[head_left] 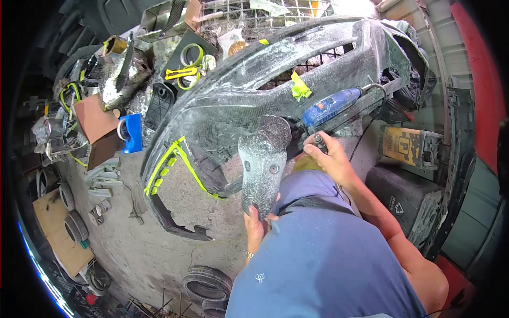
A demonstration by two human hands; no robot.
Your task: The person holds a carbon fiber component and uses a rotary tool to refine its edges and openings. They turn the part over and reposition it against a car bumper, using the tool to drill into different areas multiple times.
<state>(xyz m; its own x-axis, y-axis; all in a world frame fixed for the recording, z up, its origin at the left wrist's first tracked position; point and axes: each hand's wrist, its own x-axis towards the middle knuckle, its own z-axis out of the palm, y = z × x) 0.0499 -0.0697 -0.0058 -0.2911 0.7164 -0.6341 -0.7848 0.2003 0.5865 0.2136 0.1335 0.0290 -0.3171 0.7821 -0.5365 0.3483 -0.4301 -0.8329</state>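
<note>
My left hand (255, 230) grips the lower end of a dusty grey plastic piece (260, 169) with two round holes, its thumb on the front face. A dark speckled disc (274, 133) overlaps the top of this piece. Just beside it is a blue angle grinder (334, 106), its body lying along the bumper. My right hand (331, 159) is closed around a short dark handle (318, 139) below the grinder, which seems to be its side handle. Behind everything stands a large dark car bumper (228, 114), coated in white dust, with yellow tape (193, 167) around one opening.
Left of the bumper lie tape rolls (191, 54), a yellow utility knife (181, 73) and a blue tape dispenser (133, 135). Tyres (207, 283) lie on the floor below. On the right are a yellow box (405, 146) and a dark bin (403, 199). A cord hangs beside my right hand.
</note>
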